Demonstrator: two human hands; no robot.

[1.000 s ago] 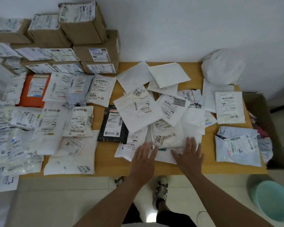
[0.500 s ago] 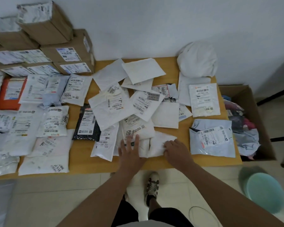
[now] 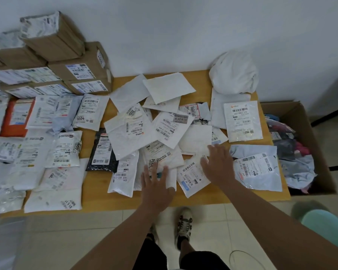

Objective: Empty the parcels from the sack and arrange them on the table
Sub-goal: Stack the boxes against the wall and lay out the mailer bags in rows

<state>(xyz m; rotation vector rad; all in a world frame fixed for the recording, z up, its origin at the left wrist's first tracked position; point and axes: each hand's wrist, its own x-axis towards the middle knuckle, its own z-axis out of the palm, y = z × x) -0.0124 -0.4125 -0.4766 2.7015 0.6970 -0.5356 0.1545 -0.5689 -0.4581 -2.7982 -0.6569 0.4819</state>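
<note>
Head view: at the left edge of the frame the white mailers run out of sight, labels blurred. Cardboard boxes stack upper left on the wooden table against a white wall. At centre a loose heap of parcels. The left hand lies flat, fingers spread, on a white parcel; the right hand, a second ago level with it, now reaches further up the heap, fingers straight, gripping nothing. Upper right lies the crumpled sack.
</note>
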